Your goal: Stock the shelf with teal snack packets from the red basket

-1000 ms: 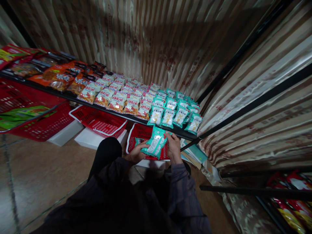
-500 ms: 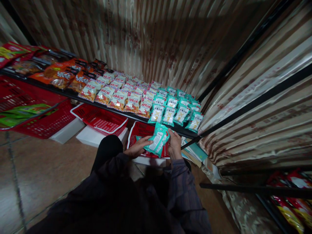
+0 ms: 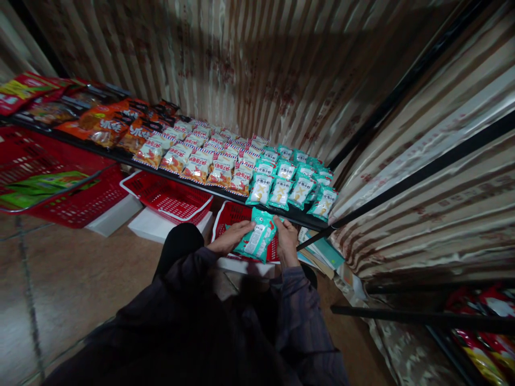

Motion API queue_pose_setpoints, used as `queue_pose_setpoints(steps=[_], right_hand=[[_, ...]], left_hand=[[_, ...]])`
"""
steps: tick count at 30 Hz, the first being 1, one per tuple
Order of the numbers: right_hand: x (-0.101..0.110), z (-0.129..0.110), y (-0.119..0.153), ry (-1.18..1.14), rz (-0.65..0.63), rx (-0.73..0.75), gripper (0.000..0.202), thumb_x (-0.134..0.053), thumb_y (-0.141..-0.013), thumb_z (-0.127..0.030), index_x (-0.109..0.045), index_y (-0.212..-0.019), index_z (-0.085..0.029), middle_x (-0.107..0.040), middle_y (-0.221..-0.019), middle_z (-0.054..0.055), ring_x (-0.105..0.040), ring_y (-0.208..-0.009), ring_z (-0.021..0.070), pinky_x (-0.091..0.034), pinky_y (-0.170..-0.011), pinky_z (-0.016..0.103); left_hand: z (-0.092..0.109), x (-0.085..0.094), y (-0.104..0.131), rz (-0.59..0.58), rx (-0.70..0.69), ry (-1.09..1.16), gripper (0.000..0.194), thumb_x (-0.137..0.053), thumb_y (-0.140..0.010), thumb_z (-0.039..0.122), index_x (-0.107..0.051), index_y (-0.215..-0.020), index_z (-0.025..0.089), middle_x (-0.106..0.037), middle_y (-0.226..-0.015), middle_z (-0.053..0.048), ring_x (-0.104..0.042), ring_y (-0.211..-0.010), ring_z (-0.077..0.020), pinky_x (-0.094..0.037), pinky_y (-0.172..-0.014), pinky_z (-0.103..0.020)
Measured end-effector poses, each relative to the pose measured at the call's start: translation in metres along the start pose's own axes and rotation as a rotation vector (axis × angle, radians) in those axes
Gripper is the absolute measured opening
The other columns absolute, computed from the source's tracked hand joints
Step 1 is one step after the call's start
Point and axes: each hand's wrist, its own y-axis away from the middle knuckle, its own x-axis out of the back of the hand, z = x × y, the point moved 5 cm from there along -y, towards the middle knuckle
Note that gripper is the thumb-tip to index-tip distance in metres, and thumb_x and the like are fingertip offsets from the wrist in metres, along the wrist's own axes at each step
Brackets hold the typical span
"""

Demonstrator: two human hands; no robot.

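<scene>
In the head view, the teal packet is between the two hands, above the red basket and on the near side of the black shelf. Its long axis goes mostly from near to far, with the far end leaning a little to the right. The left hand has its fingers closed on the left edge, so from these fingers the packet lies to the right and toward near. The right hand has its fingers pinched at the far right corner; from them, the body of the packet lies to the left and toward near. Both hands touch it, so I cannot call one of them nearer. The fingers seem open only as much as the packet is thick, but those underneath are hidden, and how firmly they press I cannot tell. Just beyond the packet, on the right part of the shelf, are the rows of teal packets, and the white-and-red packets lie to the left of these rows. The far end of the held packet points roughly toward the teal rows.
</scene>
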Motion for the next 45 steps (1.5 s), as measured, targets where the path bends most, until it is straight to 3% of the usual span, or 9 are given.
queue_pose_setpoints(steps=[9, 16, 20, 25, 29, 34, 40, 45], right_hand=[[-0.006, 0.000, 0.000, -0.032, -0.032, -0.022, 0.037, -0.083, -0.055, -0.047, -0.066, -0.070, -0.017, -0.067, -0.061, -0.005, -0.056, -0.052, 0.0102, -0.047, -0.056, 0.024], [-0.008, 0.010, 0.012, 0.043, -0.182, -0.120, 0.046, -0.078, -0.063, -0.055, -0.070, -0.093, -0.021, -0.074, -0.092, 0.001, -0.067, -0.082, 0.0140, -0.053, -0.070, 0.023], [-0.006, 0.024, 0.027, 0.071, -0.246, -0.215, 0.044, -0.083, -0.057, -0.051, -0.071, -0.088, -0.020, -0.073, -0.085, 0.002, -0.067, -0.074, 0.0137, -0.056, -0.065, 0.025], [-0.008, 0.026, 0.031, 0.026, -0.236, -0.213, 0.048, -0.087, -0.052, -0.047, -0.072, -0.089, -0.020, -0.075, -0.084, 0.002, -0.067, -0.067, 0.0131, -0.057, -0.059, 0.024], [-0.005, 0.024, 0.028, 0.034, -0.166, -0.183, 0.046, -0.087, -0.051, -0.043, -0.074, -0.087, -0.019, -0.076, -0.082, 0.002, -0.067, -0.064, 0.0129, -0.055, -0.055, 0.023], [-0.003, 0.024, 0.026, 0.037, -0.111, -0.153, 0.040, -0.084, -0.054, -0.043, -0.074, -0.085, -0.020, -0.076, -0.081, 0.002, -0.068, -0.065, 0.0150, -0.056, -0.056, 0.025], [-0.002, 0.023, 0.020, 0.027, -0.052, -0.133, 0.037, -0.082, -0.057, -0.044, -0.072, -0.083, -0.019, -0.076, -0.076, 0.001, -0.069, -0.065, 0.0163, -0.056, -0.059, 0.027], [-0.004, 0.023, 0.017, 0.018, -0.054, -0.150, 0.042, -0.081, -0.058, -0.043, -0.072, -0.089, -0.017, -0.076, -0.075, 0.002, -0.069, -0.066, 0.0174, -0.056, -0.061, 0.028]], left_hand=[[0.005, -0.003, -0.007, 0.206, -0.063, -0.023, 0.041, -0.083, -0.063, 0.048, -0.068, -0.080, 0.014, -0.068, -0.068, -0.002, -0.061, -0.057, -0.0129, -0.047, -0.055, -0.023], [0.020, 0.010, -0.019, 0.395, -0.165, 0.112, 0.037, -0.081, -0.065, 0.047, -0.065, -0.077, 0.016, -0.067, -0.065, -0.001, -0.061, -0.055, -0.0136, -0.049, -0.057, -0.025], [0.025, 0.019, -0.024, 0.451, -0.194, 0.164, 0.042, -0.083, -0.063, 0.047, -0.065, -0.081, 0.015, -0.068, -0.067, -0.002, -0.063, -0.059, -0.0148, -0.052, -0.061, -0.027], [0.026, 0.022, -0.026, 0.495, -0.200, 0.188, 0.041, -0.081, -0.065, 0.047, -0.065, -0.084, 0.015, -0.068, -0.067, -0.001, -0.063, -0.058, -0.0140, -0.052, -0.060, -0.027], [0.029, 0.017, -0.026, 0.476, -0.162, 0.156, 0.039, -0.081, -0.065, 0.048, -0.065, -0.080, 0.015, -0.066, -0.062, -0.001, -0.064, -0.059, -0.0150, -0.050, -0.058, -0.025], [0.029, 0.010, -0.023, 0.399, -0.115, 0.129, 0.041, -0.081, -0.065, 0.048, -0.067, -0.082, 0.014, -0.071, -0.073, -0.004, -0.067, -0.069, -0.0181, -0.050, -0.061, -0.026], [0.024, 0.000, -0.010, 0.233, -0.117, 0.106, 0.033, -0.082, -0.068, 0.035, -0.070, -0.090, 0.013, -0.074, -0.084, -0.006, -0.069, -0.082, -0.0208, -0.052, -0.073, -0.029], [0.017, 0.001, -0.007, 0.235, -0.070, 0.069, 0.045, -0.085, -0.066, 0.027, -0.066, -0.105, 0.013, -0.074, -0.085, -0.006, -0.069, -0.076, -0.0200, -0.052, -0.071, -0.029]])
